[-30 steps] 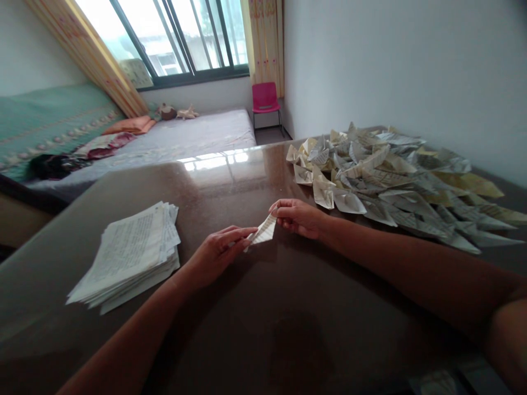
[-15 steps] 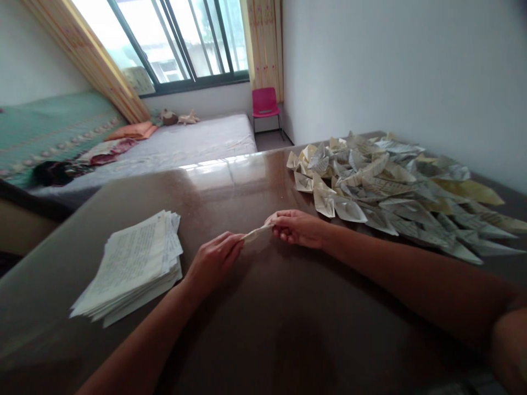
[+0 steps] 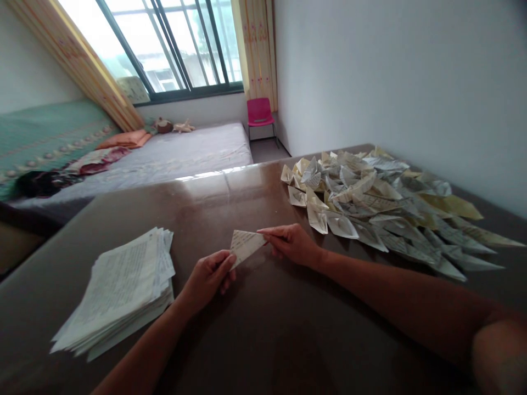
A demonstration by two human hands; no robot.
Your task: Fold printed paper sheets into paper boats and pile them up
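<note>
A folded piece of printed paper (image 3: 246, 247) is held above the brown table between my two hands, its flat face turned toward me. My left hand (image 3: 214, 272) pinches its lower left edge, thumb on top. At the right corner, my right hand (image 3: 293, 244) grips the paper between thumb and fingers. To the left lies a stack of printed sheets (image 3: 119, 280), its edges uneven. A large heap of folded paper boats (image 3: 362, 192) covers the table's right side, just beyond my right forearm.
The glossy brown table (image 3: 230, 197) reaches toward a bed (image 3: 197, 145) with pillows and soft toys. A pink chair (image 3: 260, 112) stands below the window by the curtain. A white wall (image 3: 395, 82) runs along the right side.
The folded paper, seen nearly edge-on before, now shows its broad printed face. My left hand has turned so its thumb is on top. The view has tilted up slightly.
</note>
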